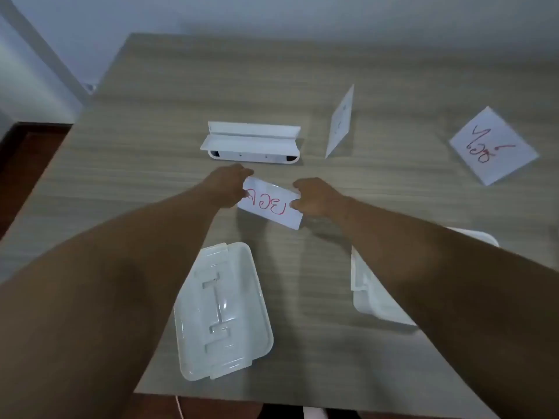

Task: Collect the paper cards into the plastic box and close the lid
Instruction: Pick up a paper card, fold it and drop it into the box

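Note:
A white paper card (270,205) with red writing is held just above the table's middle. My left hand (227,186) pinches its left end and my right hand (314,196) pinches its right end. A second folded card (341,122) stands like a tent at the back. A third card (491,145) with red writing stands at the far right. The clear plastic lid (222,309) lies flat near the front edge. The plastic box (367,294) sits to the right of the lid, largely hidden under my right forearm.
A white oblong device (251,143) lies on the wooden table (151,146) just behind my hands. The table's left edge drops to a dark floor (27,152). A pale wall (272,13) runs along the back.

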### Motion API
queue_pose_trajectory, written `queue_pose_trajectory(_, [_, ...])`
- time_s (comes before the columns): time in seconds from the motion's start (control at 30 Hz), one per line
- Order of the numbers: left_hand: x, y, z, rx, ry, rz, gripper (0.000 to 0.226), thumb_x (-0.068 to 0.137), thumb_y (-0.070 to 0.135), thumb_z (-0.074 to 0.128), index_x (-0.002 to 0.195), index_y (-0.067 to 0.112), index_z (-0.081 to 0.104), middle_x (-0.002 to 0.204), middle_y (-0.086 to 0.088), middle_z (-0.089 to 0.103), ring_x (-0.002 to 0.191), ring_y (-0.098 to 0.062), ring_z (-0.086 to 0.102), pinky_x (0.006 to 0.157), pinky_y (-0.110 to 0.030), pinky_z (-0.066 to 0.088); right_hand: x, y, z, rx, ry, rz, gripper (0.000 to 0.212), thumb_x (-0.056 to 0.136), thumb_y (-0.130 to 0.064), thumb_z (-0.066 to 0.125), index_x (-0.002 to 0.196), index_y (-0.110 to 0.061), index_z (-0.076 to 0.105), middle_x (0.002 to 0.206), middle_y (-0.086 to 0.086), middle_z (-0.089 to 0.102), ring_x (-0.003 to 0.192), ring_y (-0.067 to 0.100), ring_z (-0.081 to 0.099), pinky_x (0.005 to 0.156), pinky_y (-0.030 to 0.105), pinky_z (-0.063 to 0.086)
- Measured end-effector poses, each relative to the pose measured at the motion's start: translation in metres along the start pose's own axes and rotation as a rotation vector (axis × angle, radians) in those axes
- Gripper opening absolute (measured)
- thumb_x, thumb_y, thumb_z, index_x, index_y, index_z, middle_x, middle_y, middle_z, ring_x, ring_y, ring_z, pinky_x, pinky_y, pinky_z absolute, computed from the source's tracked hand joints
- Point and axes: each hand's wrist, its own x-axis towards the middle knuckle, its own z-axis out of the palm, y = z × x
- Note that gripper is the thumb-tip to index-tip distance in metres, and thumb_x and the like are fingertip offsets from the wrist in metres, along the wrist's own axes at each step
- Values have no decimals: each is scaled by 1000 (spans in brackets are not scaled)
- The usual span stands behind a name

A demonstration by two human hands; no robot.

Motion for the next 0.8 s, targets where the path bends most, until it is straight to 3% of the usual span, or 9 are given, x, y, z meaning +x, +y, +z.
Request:
queue_pose_trajectory(0.13, [5, -4, 8, -46, 182, 52, 25, 89, 18, 60, 112, 15, 69, 114, -13, 63, 105, -37, 62, 86, -41, 48, -3, -2, 33, 140, 177, 66, 21, 89, -16, 54, 104, -5, 64, 112, 16, 66, 102, 34, 60, 81, 34, 48])
queue_pose_trajectory(0.3, [-6, 6, -10, -209, 216, 53, 18, 86, 16, 60, 95, 10, 75, 103, -12, 69, 95, -32, 65, 77, -38, 50, -12, 5, 15, 262, 286, 24, 13, 83, -2, 55, 88, -2, 66, 84, 7, 59, 82, 22, 55, 68, 28, 39])
queue_pose_trajectory(0.4, [-15, 23, -31, -336, 241, 28, 17, 85, 17, 62, 92, 9, 75, 97, -9, 71, 89, -28, 65, 72, -33, 48, -21, 11, -21, 248, 353, -63, 16, 83, 3, 55, 91, -2, 68, 85, 3, 57, 83, 21, 56, 71, 24, 36])
queue_pose_trajectory(0.57, [-46, 79, -67, -425, 315, 46, 13, 84, 17, 64, 84, 11, 75, 81, -3, 64, 69, -21, 56, 52, -23, 37, -65, 32, -81, 266, 405, -81, 20, 85, -5, 62, 104, -7, 68, 102, 8, 65, 93, 23, 59, 82, 32, 49])
queue_pose_trajectory(0.67, [-70, 130, -77, -388, 332, 107, 15, 87, 16, 65, 93, 9, 76, 83, -7, 67, 73, -24, 59, 56, -25, 42, -117, 63, -104, 269, 446, -113, 20, 90, -17, 61, 104, -6, 70, 107, 12, 70, 98, 26, 63, 85, 33, 48])
queue_pose_trajectory(0.8, [-104, 216, -86, -264, 399, 252, 20, 86, 12, 65, 102, 8, 75, 100, -15, 74, 94, -33, 67, 79, -34, 52, -196, 120, -129, 273, 544, -98, 22, 92, -24, 60, 100, -7, 71, 98, 7, 71, 89, 20, 61, 72, 26, 41])
